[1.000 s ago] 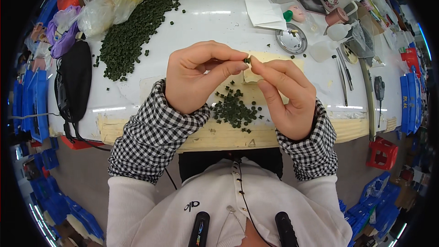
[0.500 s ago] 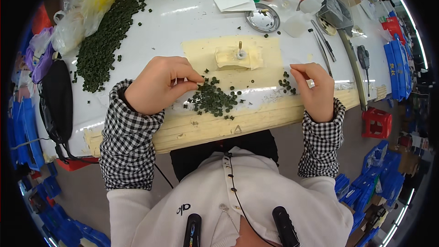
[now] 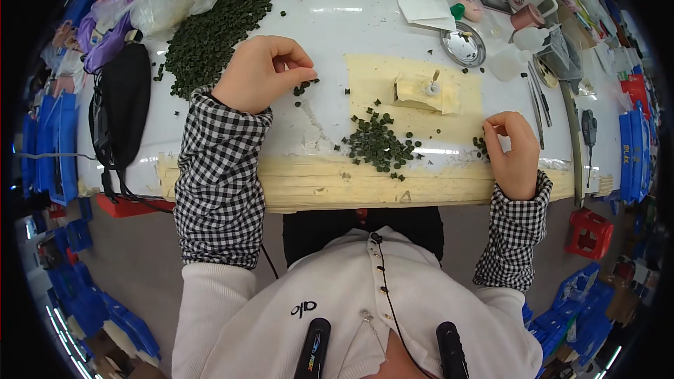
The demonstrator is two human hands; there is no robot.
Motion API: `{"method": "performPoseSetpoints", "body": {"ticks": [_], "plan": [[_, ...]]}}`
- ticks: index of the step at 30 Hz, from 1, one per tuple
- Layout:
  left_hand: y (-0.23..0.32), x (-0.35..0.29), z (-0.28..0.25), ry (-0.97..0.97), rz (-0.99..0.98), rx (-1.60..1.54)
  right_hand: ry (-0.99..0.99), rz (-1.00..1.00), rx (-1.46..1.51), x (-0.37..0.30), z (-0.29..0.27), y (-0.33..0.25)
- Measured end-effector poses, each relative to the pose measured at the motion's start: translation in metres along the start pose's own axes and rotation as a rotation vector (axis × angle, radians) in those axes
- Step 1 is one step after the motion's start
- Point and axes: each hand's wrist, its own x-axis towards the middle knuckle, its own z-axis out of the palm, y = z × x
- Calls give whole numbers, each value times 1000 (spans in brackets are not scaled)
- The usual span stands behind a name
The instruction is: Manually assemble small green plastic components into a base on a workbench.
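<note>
My left hand [image 3: 258, 72] is over the table's far left part, beside a large heap of small dark green pieces [image 3: 221, 35]. Its thumb and index finger are pinched, and a few dark pieces [image 3: 303, 88] lie at the fingertips; whether one is held, I cannot make out. Farther right, my right hand [image 3: 516, 154] hovers by a few green pieces [image 3: 481, 146], thumb and forefinger pressed together on something too small to name. Between the hands lies a smaller pile of green pieces [image 3: 379, 142]. Behind it, a tape-covered block [image 3: 425, 95] carries an upright pin [image 3: 435, 76].
A round metal dish [image 3: 463, 45], white paper [image 3: 425, 7] and a clear box [image 3: 562, 56] stand at the back right. Tweezers [image 3: 538, 102] lie near a black radio [image 3: 588, 133]. A black pouch [image 3: 123, 109] and plastic bags [image 3: 165, 3] are at the left.
The view has shifted. My left hand has moved from the smaller pile leftward and away, toward the large heap. My right hand has come slightly left, closer to its few pieces.
</note>
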Motion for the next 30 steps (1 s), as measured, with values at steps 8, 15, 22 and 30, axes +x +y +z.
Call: {"method": "performPoseSetpoints", "body": {"ticks": [8,15,22,30], "plan": [[-1,2,15,17,178,223,49,141,302,-4,-1,-16],[29,-2,26,11,203,-428,-1,129,476,8,-7,-56],[41,-13,46,-261,110,-1191,-55,-118,658,55,3,-95],[40,-16,48,-248,26,-1525,-94,-31,938,69,26,-98]]}}
